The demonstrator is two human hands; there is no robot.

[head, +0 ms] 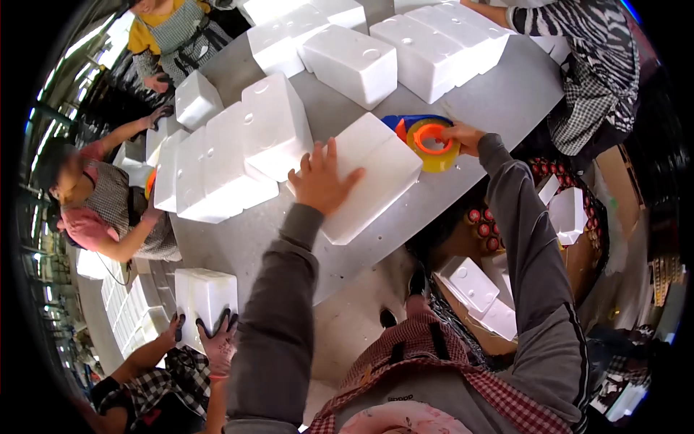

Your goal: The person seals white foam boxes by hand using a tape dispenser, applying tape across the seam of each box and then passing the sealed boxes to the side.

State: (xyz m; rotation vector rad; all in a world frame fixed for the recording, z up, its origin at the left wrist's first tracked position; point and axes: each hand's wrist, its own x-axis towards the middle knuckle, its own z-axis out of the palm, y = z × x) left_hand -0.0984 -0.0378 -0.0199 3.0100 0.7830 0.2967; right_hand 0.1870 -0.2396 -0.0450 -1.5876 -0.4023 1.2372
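A white foam box (368,179) lies at an angle on the grey metal table (347,266) before me. My left hand (325,182) rests on its upper face with the fingers spread. At the box's upper right end, my right hand (467,139) holds a tape dispenser (434,144), which has a blue body, an orange hub and a roll of yellowish clear tape. The dispenser is against or very close to the box end; whether tape is stuck there I cannot tell.
More white foam boxes (349,62) stand across the table, some in a row (217,157) at left. Co-workers stand at the left and upper right; one with gloved hands holds a foam box (206,304). Below the right edge are foam pieces (471,287) and red-topped items (482,222).
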